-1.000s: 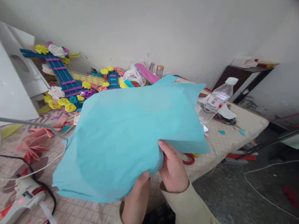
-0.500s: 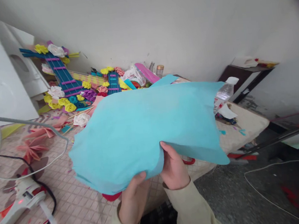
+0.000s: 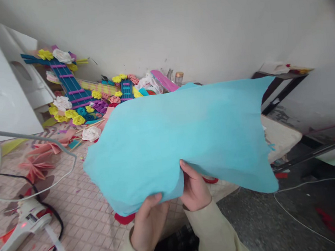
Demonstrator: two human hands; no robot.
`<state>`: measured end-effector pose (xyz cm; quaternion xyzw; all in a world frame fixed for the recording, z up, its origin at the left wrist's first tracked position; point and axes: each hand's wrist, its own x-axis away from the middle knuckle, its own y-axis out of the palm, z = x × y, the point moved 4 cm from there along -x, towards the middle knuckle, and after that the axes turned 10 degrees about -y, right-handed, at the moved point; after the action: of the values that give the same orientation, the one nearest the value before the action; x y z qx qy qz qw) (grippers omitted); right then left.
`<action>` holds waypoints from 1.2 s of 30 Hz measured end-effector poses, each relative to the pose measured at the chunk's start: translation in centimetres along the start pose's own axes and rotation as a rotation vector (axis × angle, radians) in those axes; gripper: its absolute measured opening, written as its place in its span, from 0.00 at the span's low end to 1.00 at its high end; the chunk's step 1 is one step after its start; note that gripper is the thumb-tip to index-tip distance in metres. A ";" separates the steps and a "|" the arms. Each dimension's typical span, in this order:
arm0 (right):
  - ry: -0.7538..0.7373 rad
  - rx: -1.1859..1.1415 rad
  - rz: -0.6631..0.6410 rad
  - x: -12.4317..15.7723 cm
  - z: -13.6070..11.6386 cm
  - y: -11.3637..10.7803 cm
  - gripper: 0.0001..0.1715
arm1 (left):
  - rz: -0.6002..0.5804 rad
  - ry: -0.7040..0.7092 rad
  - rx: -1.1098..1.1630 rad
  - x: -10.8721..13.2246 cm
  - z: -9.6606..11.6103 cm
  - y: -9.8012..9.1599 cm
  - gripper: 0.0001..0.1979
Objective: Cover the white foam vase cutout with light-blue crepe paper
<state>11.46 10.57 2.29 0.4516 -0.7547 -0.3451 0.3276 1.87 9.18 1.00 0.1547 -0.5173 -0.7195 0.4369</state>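
Observation:
A large light-blue sheet, like crepe paper or thin fabric (image 3: 168,129), spreads above the table between me and the wall. My left hand (image 3: 150,218) grips its lower edge, thumb on top and the fingers hidden underneath. Just to the right, my right hand (image 3: 194,187) pinches the same edge, which folds in at the thumb. The sheet's right part stretches out past the table's edge. Part of a red object (image 3: 125,218) shows beneath the sheet near my left hand, and the red handle (image 3: 211,179) of something pokes out beside my right.
A hot glue gun (image 3: 30,221) with a lit red light and a glue stick lies at left, near cables. Paper-flower-covered blue guitar shapes (image 3: 74,85) lean at the back. Folded pink paper (image 3: 37,164) lies on the tiled-pattern cloth. A dark stand (image 3: 280,84) is at right.
The sheet's right end has swung further right and now covers the plastic bottle seen before. Its left edge has shifted slightly right. Both hands stay nearly in place.

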 end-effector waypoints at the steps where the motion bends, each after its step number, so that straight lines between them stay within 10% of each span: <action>1: 0.005 -0.008 -0.006 0.0 0.0 0.0 0.14 | 0.000 -0.004 0.011 0.0 0.0 0.0 0.24; 36: -0.088 0.031 -0.006 0.7 0.4 -0.7 0.19 | 0.020 -0.054 0.064 -0.2 0.0 0.9 0.23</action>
<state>11.17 9.83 1.62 0.4434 -0.7723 -0.3539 0.2859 2.44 9.30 1.76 0.1439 -0.5529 -0.7021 0.4249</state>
